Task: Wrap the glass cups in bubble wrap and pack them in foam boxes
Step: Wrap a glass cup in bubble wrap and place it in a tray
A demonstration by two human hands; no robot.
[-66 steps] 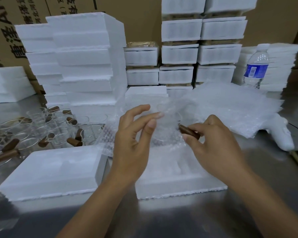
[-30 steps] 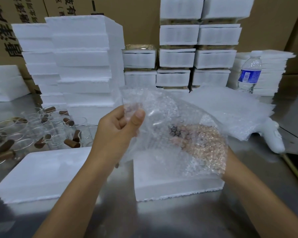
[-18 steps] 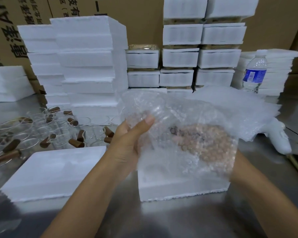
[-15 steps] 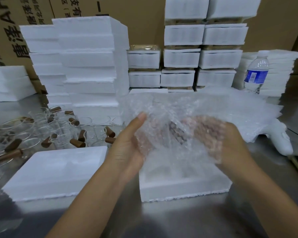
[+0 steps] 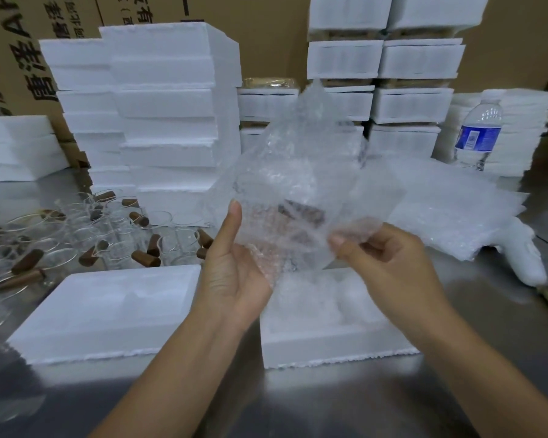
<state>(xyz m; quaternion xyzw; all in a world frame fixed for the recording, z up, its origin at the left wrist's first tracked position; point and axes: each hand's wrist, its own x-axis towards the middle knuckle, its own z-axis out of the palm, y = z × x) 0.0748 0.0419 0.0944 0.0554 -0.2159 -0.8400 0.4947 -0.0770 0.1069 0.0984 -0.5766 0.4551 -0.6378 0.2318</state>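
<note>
Cup (image 5: 301, 213), brown-handled, now lying in bubble wrap (image 5: 295, 172): left hand (image 5: 234, 267) cupping beneath, right hand (image 5: 383, 257) newly uncovered, pinching corner over foam box (image 5: 336, 336).

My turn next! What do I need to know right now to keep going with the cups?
Left hand: cradles the cup, which is half rolled in a bubble wrap sheet.
Right hand: pinches the sheet's right edge.
Both hover over the open foam box; a second foam piece lies to its left.
Unwrapped glass cups with brown handles wait at far left; spare bubble wrap is piled on the right.
Done: the sheet is partly around the cup.
Left: finish the wrap, seat the cup in the box, then wrap the rest.
</note>
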